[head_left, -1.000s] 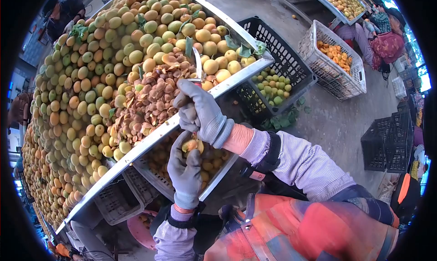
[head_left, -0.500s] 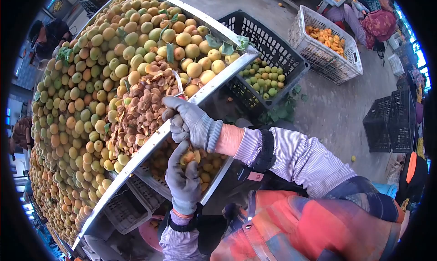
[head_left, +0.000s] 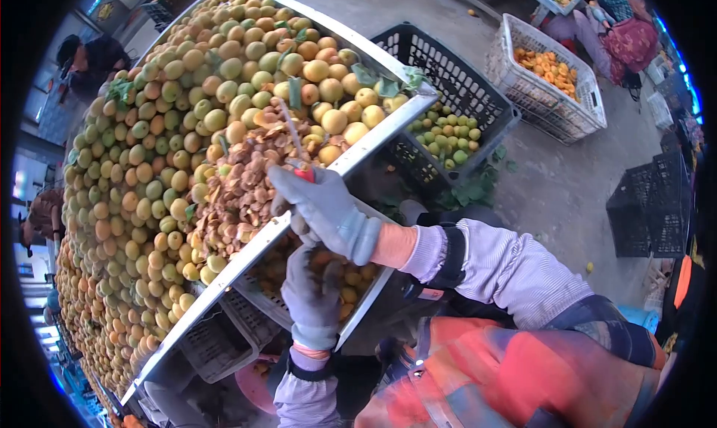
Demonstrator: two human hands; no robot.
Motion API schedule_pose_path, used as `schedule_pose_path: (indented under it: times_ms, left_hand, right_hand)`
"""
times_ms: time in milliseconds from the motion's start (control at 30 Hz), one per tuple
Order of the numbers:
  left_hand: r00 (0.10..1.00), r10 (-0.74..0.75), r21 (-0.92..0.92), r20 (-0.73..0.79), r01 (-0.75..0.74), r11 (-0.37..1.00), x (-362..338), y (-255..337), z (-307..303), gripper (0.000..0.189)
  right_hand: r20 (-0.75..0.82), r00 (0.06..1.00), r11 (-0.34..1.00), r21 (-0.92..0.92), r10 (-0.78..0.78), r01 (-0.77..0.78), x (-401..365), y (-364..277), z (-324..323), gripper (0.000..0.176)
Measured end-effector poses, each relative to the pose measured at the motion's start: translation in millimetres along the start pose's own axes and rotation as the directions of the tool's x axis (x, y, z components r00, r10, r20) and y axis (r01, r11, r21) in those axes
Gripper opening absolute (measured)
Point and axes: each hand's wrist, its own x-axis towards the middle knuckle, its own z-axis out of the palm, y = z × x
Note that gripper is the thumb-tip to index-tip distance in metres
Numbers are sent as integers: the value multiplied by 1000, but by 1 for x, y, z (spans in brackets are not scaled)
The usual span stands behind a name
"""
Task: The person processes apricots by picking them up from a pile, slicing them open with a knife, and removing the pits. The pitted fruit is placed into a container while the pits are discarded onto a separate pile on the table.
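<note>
My right hand (head_left: 325, 211), in a grey glove, is closed round the red handle of a knife (head_left: 305, 174) at the tray's metal edge (head_left: 258, 245). The thin blade points up over a heap of brown pits (head_left: 239, 181). Just below, my left hand (head_left: 312, 290), also gloved, has its fingers apart, with no fruit visible between them; its fingertips are close to the right hand and slightly blurred. Yellow-green fruit (head_left: 160, 159) fills the large tray. Beneath the edge, more fruit (head_left: 355, 282) lies behind my left hand.
A black crate (head_left: 478, 92) with small green fruit stands past the tray's corner. Beyond it is a white crate (head_left: 553, 118) of orange halves. Black crates (head_left: 650, 204) stand at the right. Other people are at the upper left (head_left: 97, 58) and upper right (head_left: 627, 47).
The cut fruit seen in my left hand is no longer visible there, and its fingers have spread. The knife's blade and red handle show more above my right hand. The whole view has shifted slightly.
</note>
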Motion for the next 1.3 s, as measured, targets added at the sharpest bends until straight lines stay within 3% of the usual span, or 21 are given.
schedule_pose_path:
  times_ms: [133,200,300,367,400,467,500,600,700,833,933,1067,1133,1300]
  left_hand:
    - [999,20,-1,-30,-20,1000,1,-4,3,28]
    - [977,-198,-252,77,212,944,-2,-7,1,26]
    - [984,-158,-257,81,174,951,2,0,-4,26]
    - [963,-252,-585,99,261,768,1,-6,-1,29]
    - [962,-253,-589,100,262,764,1,-7,-1,29]
    - [905,-331,-807,266,397,436,5,-5,-5,34]
    - [892,-347,-789,290,428,441,7,-2,-9,36]
    - [866,-332,-839,375,469,275,5,-9,-1,43]
    - [876,-296,-862,380,452,230,10,-8,-3,47]
    - [858,-317,-862,403,473,185,9,-7,1,47]
    - [873,-302,-871,382,450,197,6,-7,7,46]
    - [865,-333,-876,376,448,176,6,-1,6,45]
    - [866,-366,-863,341,443,244,6,1,6,41]
    - [898,-343,-889,275,373,265,2,-9,10,37]
  right_hand:
    - [16,999,999,11,33,-33,0,4,5,36]
    - [16,1000,1000,-12,26,-26,-1,3,8,36]
    - [-14,999,999,32,35,-35,8,7,6,41]
    - [1,1000,997,79,21,-21,12,6,1,44]
    - [-2,1000,997,75,23,-23,11,6,0,44]
    - [-7,994,994,7,-107,107,3,-6,9,45]
    - [49,991,992,-15,-122,123,2,-10,5,45]
    - [45,992,991,-69,-114,117,4,-11,1,42]
    - [44,983,983,40,-180,178,1,-23,0,40]
    - [14,988,986,66,-153,151,-5,-23,3,38]
    - [96,981,986,-9,-166,168,-4,-14,-1,38]
    - [73,988,990,-38,-135,138,-13,-19,7,37]
    - [71,988,988,-55,-139,143,-11,-16,7,36]
    - [33,984,984,-25,-174,174,-10,-12,12,35]
